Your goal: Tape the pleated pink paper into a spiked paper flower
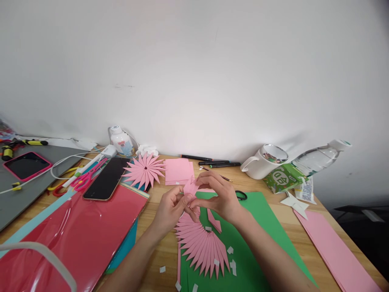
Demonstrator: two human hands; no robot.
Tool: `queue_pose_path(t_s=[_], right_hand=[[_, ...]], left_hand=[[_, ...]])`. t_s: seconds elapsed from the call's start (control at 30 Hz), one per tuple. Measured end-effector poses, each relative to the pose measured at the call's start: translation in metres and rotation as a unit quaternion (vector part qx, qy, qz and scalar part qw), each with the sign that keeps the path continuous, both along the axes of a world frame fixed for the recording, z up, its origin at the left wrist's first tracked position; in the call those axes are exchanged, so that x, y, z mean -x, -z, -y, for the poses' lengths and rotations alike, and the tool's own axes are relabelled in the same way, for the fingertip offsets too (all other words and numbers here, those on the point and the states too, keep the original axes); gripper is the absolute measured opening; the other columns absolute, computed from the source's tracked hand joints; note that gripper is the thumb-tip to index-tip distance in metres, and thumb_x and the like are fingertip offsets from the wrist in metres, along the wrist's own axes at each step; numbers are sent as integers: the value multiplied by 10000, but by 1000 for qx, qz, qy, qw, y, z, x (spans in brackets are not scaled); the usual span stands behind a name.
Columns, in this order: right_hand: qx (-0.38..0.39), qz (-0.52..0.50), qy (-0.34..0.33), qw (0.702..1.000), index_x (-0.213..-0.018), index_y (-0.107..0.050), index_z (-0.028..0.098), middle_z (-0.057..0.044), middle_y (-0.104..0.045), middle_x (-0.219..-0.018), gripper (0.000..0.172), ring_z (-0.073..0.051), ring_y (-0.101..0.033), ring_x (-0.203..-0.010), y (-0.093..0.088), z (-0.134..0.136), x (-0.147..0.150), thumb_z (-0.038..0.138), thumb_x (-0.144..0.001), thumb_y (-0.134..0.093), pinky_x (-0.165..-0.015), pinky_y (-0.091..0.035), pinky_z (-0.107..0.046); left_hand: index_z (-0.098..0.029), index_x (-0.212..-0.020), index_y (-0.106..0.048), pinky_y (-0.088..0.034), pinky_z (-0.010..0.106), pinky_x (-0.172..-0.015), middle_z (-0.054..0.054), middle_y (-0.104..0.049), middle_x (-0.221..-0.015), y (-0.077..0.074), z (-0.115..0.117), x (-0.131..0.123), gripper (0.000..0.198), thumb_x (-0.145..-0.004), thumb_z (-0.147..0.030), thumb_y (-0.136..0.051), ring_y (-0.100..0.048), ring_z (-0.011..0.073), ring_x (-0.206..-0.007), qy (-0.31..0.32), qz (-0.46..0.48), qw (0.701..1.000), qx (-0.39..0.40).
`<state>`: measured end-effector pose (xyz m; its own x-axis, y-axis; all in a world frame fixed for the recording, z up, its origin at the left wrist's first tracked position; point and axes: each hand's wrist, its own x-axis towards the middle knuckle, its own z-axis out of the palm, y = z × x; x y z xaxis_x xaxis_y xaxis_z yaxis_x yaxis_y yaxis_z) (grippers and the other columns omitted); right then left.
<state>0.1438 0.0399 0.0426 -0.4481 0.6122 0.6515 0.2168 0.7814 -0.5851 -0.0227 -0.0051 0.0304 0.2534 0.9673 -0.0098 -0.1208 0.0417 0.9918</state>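
Note:
Between my two hands is a small folded piece of pink paper (190, 187). My left hand (170, 209) pinches its lower left side between thumb and fingers. On the other side, my right hand (221, 195) has its fingers curled round the paper's right edge. Just below lies a fan of pointed pink folded paper (204, 245), spread over green sheets (255, 239); my fingers cover its upper end. A single folded pink piece (214, 221) rests beside the fan. Small white scraps (233, 267) are scattered on and around it.
Behind my hands sit a finished pink paper star (145, 168), square pink sheets (178, 168) and markers (225, 164). A white mug (259, 164) and water bottle (317, 158) stand right. A phone (107, 178), pink scissors (88, 174) and a red sheet (100, 231) lie left.

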Motion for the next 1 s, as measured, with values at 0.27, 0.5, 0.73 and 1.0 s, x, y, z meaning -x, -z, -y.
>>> queue_pose_path(t_s=[0.27, 0.5, 0.73, 1.0], right_hand=[[119, -23, -38, 992, -866, -651, 205, -40, -624, -821, 152, -143, -610, -743, -5, -5, -8, 341, -805, -675, -637, -602, -281], [94, -26, -22, 995, -885, -640, 192, -39, -639, -808, 167, -143, -627, -718, -3, -2, -6, 328, -798, -686, -639, -616, -289], [68, -39, 9, 997, -912, -641, 189, -32, -664, -750, 201, -149, -668, -657, 2, 1, -3, 335, -787, -700, -621, -615, -285], [79, -20, 12, 997, -849, -626, 187, -27, -653, -724, 261, -138, -642, -624, 3, 3, 1, 440, -792, -662, -593, -597, -277]], left_hand=[[-189, -755, -435, -412, 220, -452, -9, -631, -556, -1, 1, -1, 289, -861, -442, -528, -582, 123, -430, 11, -2, 1000, -4], [-216, -750, -353, -332, 183, -405, -111, -432, -526, 5, 0, 2, 310, -862, -461, -507, -413, 46, -340, 11, -8, 1000, 25], [-227, -748, -322, -320, 185, -404, -93, -453, -576, 3, 1, 1, 295, -888, -443, -466, -454, 60, -394, 13, -52, 999, 0], [-241, -733, -279, -272, 163, -367, -125, -281, -509, 10, 3, -5, 358, -884, -539, -408, -291, 53, -363, -23, -41, 999, 20]])
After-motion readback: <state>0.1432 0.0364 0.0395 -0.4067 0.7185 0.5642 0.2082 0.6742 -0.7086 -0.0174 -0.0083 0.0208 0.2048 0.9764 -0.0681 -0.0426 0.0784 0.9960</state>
